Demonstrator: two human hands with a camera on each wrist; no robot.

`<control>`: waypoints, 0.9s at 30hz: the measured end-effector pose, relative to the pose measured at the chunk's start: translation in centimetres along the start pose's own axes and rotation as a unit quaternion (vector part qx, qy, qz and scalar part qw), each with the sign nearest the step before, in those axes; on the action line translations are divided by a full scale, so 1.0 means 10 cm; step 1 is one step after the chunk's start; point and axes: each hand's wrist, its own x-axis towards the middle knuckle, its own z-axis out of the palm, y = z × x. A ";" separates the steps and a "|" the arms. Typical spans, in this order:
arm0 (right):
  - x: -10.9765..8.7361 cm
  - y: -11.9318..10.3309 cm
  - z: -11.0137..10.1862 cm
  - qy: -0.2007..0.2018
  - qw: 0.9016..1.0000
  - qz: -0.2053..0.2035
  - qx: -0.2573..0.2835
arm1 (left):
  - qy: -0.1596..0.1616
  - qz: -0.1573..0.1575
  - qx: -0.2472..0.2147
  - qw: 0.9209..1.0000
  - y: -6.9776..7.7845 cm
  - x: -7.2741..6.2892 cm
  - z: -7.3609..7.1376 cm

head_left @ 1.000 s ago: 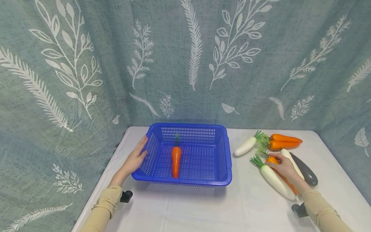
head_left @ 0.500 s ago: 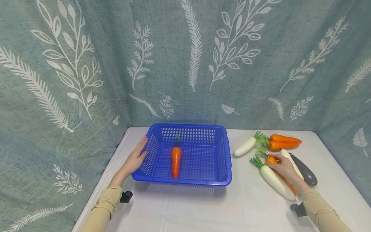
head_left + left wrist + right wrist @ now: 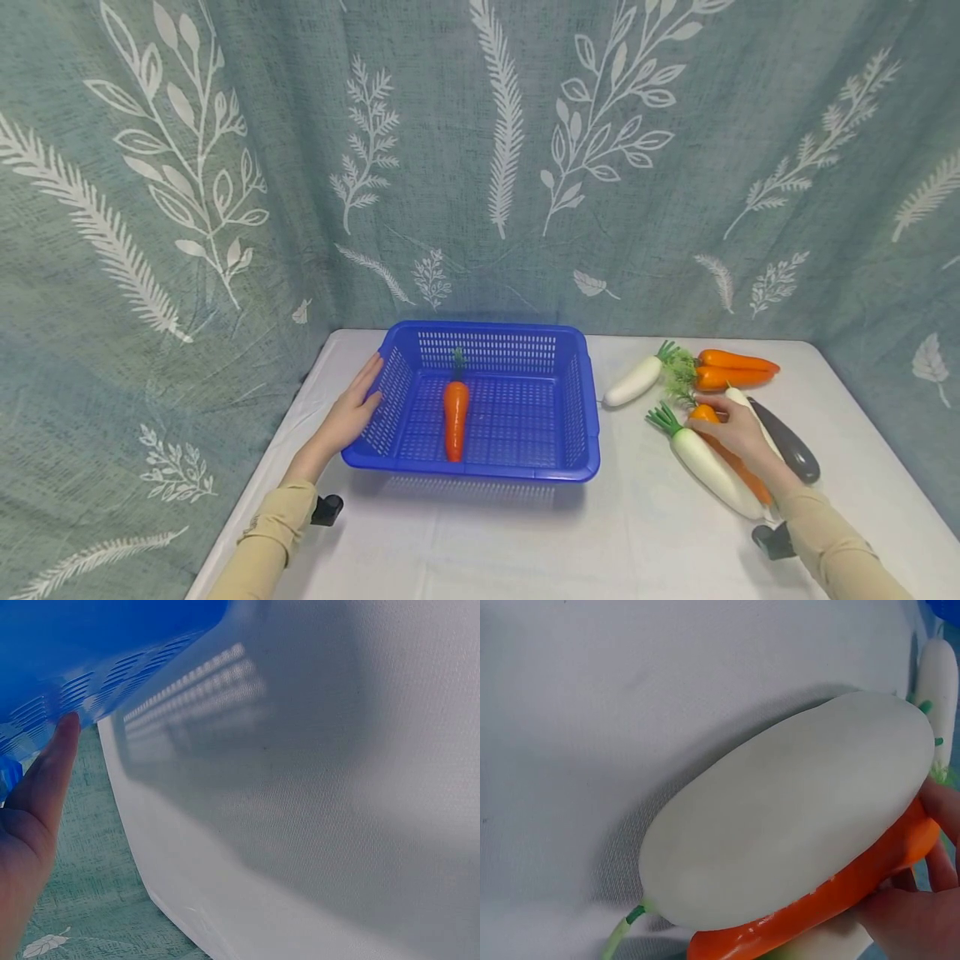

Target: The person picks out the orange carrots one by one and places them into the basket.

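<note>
In the head view, my left hand [image 3: 348, 417] lies with straight fingers against the left side of a blue plastic basket [image 3: 510, 473]. The left wrist view shows its thumb [image 3: 64, 754] touching the slotted wall. One orange carrot [image 3: 455, 421] lies inside the basket, green top toward the back. Off to the right, my right hand [image 3: 738, 433] pinches the upper end of another carrot [image 3: 810, 922] between thumb and fingers. That carrot lies between a large white radish [image 3: 712, 471] and a slim white vegetable [image 3: 756, 417]; the hand partly hides it.
A dark eggplant [image 3: 787, 437] lies just right of the slim white vegetable. Behind are two more carrots [image 3: 738, 379] and a smaller white radish [image 3: 633, 382], close to the basket's right side. A patterned green curtain [image 3: 480, 167] hangs along the back edge of the white table [image 3: 540, 542].
</note>
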 end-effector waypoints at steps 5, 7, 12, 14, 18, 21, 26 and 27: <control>0.00 0.00 -0.02 -0.003 1.000 0.006 0.002 | 0.001 0.003 -0.002 1.000 -0.01 0.00 0.01; -0.01 0.00 -0.03 -0.007 1.000 0.005 0.001 | 0.003 0.006 -0.001 1.000 -0.02 0.00 0.01; -0.01 0.02 -0.06 -0.003 1.000 0.000 -0.012 | 0.008 0.012 0.002 1.000 -0.03 0.00 0.02; -0.01 0.01 -0.08 0.000 1.000 0.001 -0.014 | 0.008 0.013 0.001 1.000 -0.03 0.00 0.03; -0.01 -0.02 -0.10 0.004 1.000 0.003 -0.007 | 0.007 0.010 -0.001 1.000 -0.03 0.00 0.03; -0.01 -0.04 -0.11 0.007 1.000 0.001 -0.004 | 0.006 0.007 -0.004 1.000 -0.04 0.00 0.03; -0.01 -0.07 -0.15 0.007 1.000 0.003 -0.006 | 0.007 0.011 -0.004 1.000 -0.06 0.01 0.03; -0.01 -0.08 -0.16 0.007 1.000 0.003 -0.005 | 0.007 0.012 -0.003 1.000 -0.06 0.01 0.03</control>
